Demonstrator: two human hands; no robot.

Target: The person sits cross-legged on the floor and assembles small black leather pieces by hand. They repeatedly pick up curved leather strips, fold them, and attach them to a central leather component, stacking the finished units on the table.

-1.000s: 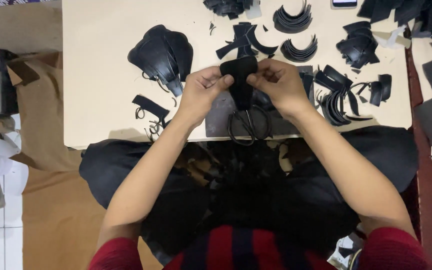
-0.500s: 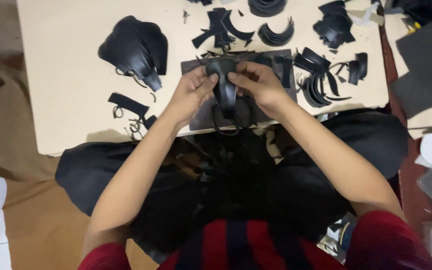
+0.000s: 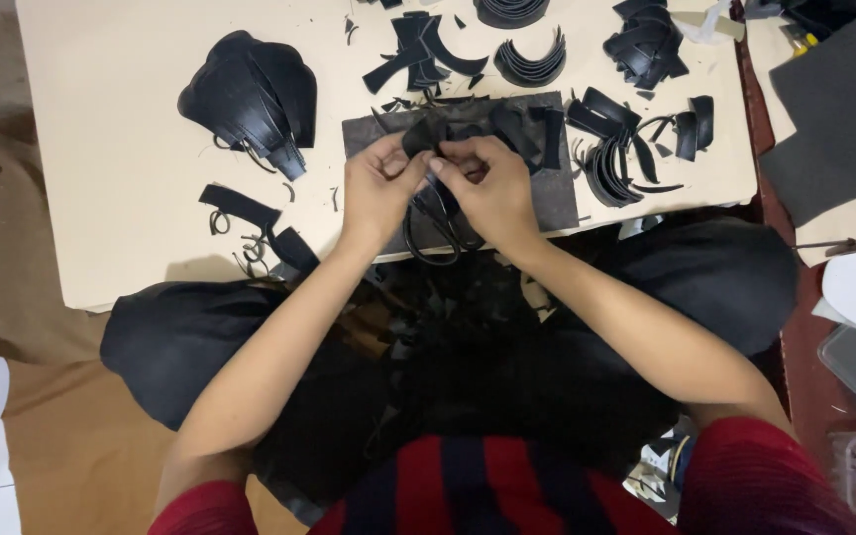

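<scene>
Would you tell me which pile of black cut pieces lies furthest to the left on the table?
The large fanned stack; every other pile sits right of it.

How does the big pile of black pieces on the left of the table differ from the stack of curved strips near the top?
The fanned pile is larger, built of broad, wide pieces, while the stack of curved strips is small, made of thin crescents nested together. The pile lies left of both hands; the stack lies beyond the right hand. Both are black and rest on the pale table.

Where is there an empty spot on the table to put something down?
Bare tabletop lies left of the fan-shaped black stack, out to the table's left edge. It is crowded around both hands and among the curved black strips on the right.
</scene>
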